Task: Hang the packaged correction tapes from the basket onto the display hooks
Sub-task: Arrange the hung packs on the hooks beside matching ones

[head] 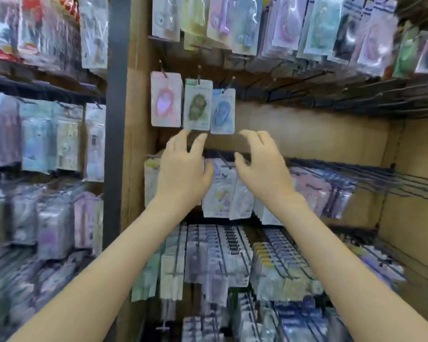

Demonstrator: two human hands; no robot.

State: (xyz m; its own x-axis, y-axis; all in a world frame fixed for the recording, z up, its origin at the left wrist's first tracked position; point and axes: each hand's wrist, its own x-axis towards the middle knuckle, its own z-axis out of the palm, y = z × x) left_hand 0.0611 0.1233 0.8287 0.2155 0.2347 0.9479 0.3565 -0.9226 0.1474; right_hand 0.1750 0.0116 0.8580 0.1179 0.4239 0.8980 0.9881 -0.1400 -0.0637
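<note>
Packaged correction tapes (197, 95), flat card packs with clear fronts: where do they hang? asks the first.

Three of them hang side by side on thin black wire hooks (198, 70) against the brown cardboard back panel (307, 134), answers the second. A pink pack (166, 98) is on the left, a green pack (198, 112) in the middle and a blue pack (223, 111) on the right, their edges touching or slightly overlapping.

And the hands?

Both are raised just below that row. The left hand (183, 169) reaches up with its fingers (198, 144) straight and spread, the tips at the green pack's lower edge. Whether they touch it cannot be told. The right hand (262, 166) is beside it, below and to the right of the blue pack, with its fingers (251, 137) apart and loosely curled, holding nothing.

What surrounds them?

Behind the hands a lower row of pale packs (219, 188) hangs on long hooks, with denser rows beneath. More pastel packs (282, 25) hang in the row above. Left of a dark upright post (114, 119), blurred goods (47, 139) fill the neighbouring shelves.
</note>
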